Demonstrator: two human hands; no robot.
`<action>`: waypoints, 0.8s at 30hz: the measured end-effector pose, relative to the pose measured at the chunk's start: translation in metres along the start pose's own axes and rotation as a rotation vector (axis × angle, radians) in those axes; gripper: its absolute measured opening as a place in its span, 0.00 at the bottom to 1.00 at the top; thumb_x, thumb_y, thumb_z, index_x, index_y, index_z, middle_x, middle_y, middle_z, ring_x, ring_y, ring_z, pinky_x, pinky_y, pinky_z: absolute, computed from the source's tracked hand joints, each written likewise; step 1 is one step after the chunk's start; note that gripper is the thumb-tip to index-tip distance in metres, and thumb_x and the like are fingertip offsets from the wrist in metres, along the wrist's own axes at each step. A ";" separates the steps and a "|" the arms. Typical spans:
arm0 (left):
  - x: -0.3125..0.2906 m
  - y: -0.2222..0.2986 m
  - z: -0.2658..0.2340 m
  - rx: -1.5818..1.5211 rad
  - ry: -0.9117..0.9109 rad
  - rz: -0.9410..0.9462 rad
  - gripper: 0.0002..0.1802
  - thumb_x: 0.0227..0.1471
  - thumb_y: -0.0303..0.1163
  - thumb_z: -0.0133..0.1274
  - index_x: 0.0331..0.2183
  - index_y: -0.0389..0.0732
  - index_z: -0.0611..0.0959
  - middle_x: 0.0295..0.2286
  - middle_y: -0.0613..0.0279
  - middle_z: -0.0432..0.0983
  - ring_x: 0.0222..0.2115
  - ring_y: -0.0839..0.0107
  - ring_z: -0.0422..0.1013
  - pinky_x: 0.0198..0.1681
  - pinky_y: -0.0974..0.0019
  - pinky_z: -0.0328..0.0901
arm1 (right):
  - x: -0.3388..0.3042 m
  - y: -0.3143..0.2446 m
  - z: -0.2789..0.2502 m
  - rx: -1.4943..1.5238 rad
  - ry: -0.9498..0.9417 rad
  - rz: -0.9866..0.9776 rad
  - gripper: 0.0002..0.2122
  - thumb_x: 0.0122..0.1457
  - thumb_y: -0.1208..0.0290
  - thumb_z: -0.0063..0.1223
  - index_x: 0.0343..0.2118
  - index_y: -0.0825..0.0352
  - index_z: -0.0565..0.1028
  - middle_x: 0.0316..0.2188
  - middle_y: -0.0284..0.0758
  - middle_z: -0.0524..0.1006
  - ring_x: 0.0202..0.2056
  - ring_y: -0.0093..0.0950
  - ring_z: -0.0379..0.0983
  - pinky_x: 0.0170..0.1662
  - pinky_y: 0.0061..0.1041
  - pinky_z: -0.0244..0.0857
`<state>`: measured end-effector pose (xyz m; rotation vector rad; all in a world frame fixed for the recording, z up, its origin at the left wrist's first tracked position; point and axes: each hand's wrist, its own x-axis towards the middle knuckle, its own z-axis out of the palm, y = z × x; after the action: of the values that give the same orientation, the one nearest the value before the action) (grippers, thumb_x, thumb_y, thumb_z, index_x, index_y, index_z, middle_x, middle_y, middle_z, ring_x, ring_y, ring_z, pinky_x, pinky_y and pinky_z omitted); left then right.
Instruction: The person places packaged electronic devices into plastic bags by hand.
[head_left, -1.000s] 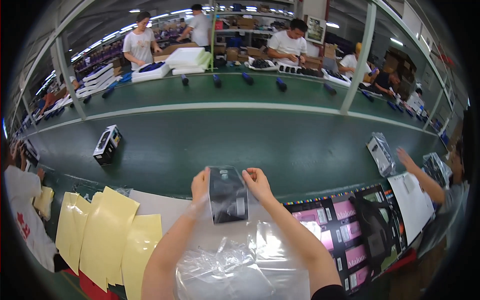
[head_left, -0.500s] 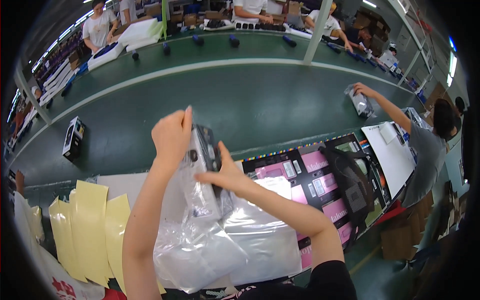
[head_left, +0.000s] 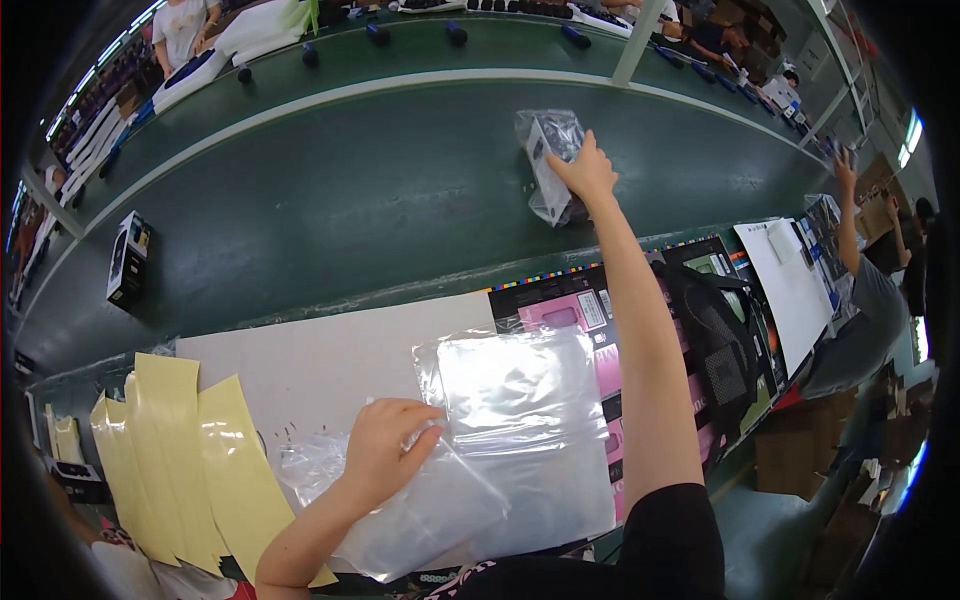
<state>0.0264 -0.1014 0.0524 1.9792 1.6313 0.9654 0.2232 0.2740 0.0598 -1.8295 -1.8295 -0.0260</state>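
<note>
nearest, the left hand (head_left: 385, 450), thumb and fingers closed on a loose clear bag (head_left: 430, 515), is at the left edge of the clear bag pile (head_left: 530, 400); yellow sheets (head_left: 165, 450) lie farther left of the pile, a black mesh bag (head_left: 725, 350) to its right; beyond the pile, the right hand (head_left: 590, 178) touches a bagged box (head_left: 543, 190) on the green surface (head_left: 350, 190), whether gripping it i cannot tell

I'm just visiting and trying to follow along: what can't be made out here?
All in the head view:
- Inside the bagged box: hidden by its walls.
- Whether the right hand grips it or only touches: the hand covers the contact.
- Whether the left hand pinches plastic: its fingers hide that.
- How many clear bags: overlap and glare.
- Upper-left co-worker's head: cut off by the top edge.
</note>
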 end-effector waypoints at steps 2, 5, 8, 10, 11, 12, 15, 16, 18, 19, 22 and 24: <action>-0.002 -0.004 0.002 -0.095 0.024 -0.041 0.07 0.43 0.29 0.54 0.29 0.40 0.80 0.27 0.59 0.75 0.29 0.63 0.69 0.32 0.65 0.63 | -0.012 -0.001 -0.005 -0.157 0.067 -0.049 0.39 0.39 0.58 0.58 0.55 0.65 0.54 0.42 0.45 0.69 0.39 0.44 0.68 0.41 0.30 0.64; -0.003 -0.004 -0.002 -0.196 0.061 -0.173 0.06 0.43 0.27 0.53 0.29 0.40 0.80 0.26 0.60 0.75 0.27 0.64 0.70 0.30 0.66 0.63 | -0.074 -0.022 -0.049 0.199 -0.030 -0.539 0.17 0.42 0.63 0.56 0.35 0.66 0.71 0.33 0.39 0.73 0.34 0.40 0.70 0.37 0.34 0.63; -0.007 -0.008 -0.002 -0.152 0.100 -0.114 0.06 0.44 0.26 0.52 0.29 0.39 0.80 0.26 0.60 0.75 0.26 0.65 0.70 0.29 0.68 0.63 | -0.146 0.002 -0.080 0.245 -0.781 -0.582 0.11 0.41 0.65 0.57 0.25 0.66 0.74 0.25 0.37 0.75 0.32 0.33 0.72 0.35 0.31 0.64; -0.006 -0.005 -0.001 -0.212 0.088 -0.173 0.06 0.44 0.27 0.52 0.29 0.39 0.80 0.25 0.60 0.75 0.25 0.66 0.70 0.27 0.69 0.63 | -0.177 0.028 -0.092 0.260 -0.638 -0.761 0.12 0.40 0.67 0.59 0.26 0.69 0.74 0.22 0.39 0.73 0.25 0.32 0.70 0.30 0.27 0.63; -0.007 -0.006 0.001 -0.212 0.094 -0.166 0.06 0.44 0.27 0.52 0.29 0.39 0.80 0.25 0.60 0.75 0.25 0.66 0.70 0.27 0.69 0.63 | -0.184 0.035 -0.092 0.257 -0.630 -0.765 0.12 0.40 0.67 0.59 0.26 0.69 0.74 0.22 0.39 0.73 0.25 0.32 0.70 0.30 0.27 0.63; -0.008 -0.008 0.002 -0.226 0.091 -0.177 0.06 0.44 0.27 0.53 0.29 0.39 0.80 0.25 0.60 0.75 0.25 0.67 0.70 0.27 0.70 0.63 | -0.188 0.039 -0.091 0.281 -0.658 -0.616 0.12 0.39 0.67 0.60 0.26 0.69 0.74 0.21 0.38 0.73 0.24 0.31 0.70 0.29 0.26 0.63; -0.008 -0.005 0.005 -0.229 0.091 -0.189 0.06 0.44 0.28 0.53 0.29 0.38 0.80 0.24 0.59 0.74 0.24 0.68 0.69 0.26 0.71 0.63 | -0.193 0.046 -0.089 0.344 -0.702 -0.399 0.12 0.39 0.68 0.60 0.25 0.69 0.73 0.21 0.36 0.72 0.23 0.27 0.68 0.28 0.24 0.62; -0.009 -0.003 0.005 -0.225 0.082 -0.193 0.06 0.45 0.28 0.53 0.29 0.38 0.80 0.24 0.59 0.74 0.24 0.68 0.69 0.26 0.71 0.63 | -0.195 0.047 -0.087 0.379 -0.729 -0.319 0.11 0.40 0.69 0.60 0.25 0.69 0.73 0.21 0.35 0.72 0.24 0.25 0.68 0.28 0.23 0.62; -0.009 -0.004 0.004 -0.220 0.068 -0.202 0.07 0.45 0.26 0.52 0.30 0.37 0.80 0.25 0.60 0.74 0.24 0.72 0.68 0.26 0.73 0.62 | -0.199 0.049 -0.083 0.413 -0.676 -0.360 0.10 0.40 0.70 0.60 0.24 0.69 0.73 0.20 0.35 0.72 0.23 0.24 0.68 0.27 0.22 0.62; -0.009 -0.003 0.004 -0.220 0.054 -0.208 0.07 0.46 0.25 0.51 0.31 0.35 0.80 0.25 0.61 0.74 0.24 0.76 0.68 0.27 0.75 0.61 | -0.200 0.050 -0.082 0.442 -0.620 -0.398 0.09 0.41 0.70 0.60 0.23 0.69 0.74 0.19 0.35 0.72 0.23 0.24 0.68 0.27 0.22 0.62; -0.011 -0.002 0.005 -0.251 0.073 -0.235 0.07 0.46 0.25 0.51 0.31 0.35 0.80 0.25 0.61 0.74 0.24 0.77 0.67 0.27 0.76 0.61 | -0.197 0.050 -0.079 0.459 -0.708 -0.410 0.09 0.41 0.70 0.59 0.21 0.69 0.74 0.18 0.35 0.72 0.22 0.25 0.68 0.26 0.22 0.62; -0.010 -0.003 0.006 -0.245 0.067 -0.234 0.07 0.46 0.25 0.51 0.31 0.35 0.80 0.25 0.61 0.73 0.24 0.77 0.67 0.27 0.76 0.61 | -0.198 0.054 -0.076 0.467 -0.578 -0.506 0.09 0.41 0.69 0.59 0.21 0.69 0.74 0.18 0.35 0.72 0.22 0.25 0.68 0.26 0.23 0.62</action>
<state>0.0283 -0.1100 0.0436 1.5722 1.6474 1.0913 0.2862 0.0668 0.0287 -1.0782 -2.3875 0.7451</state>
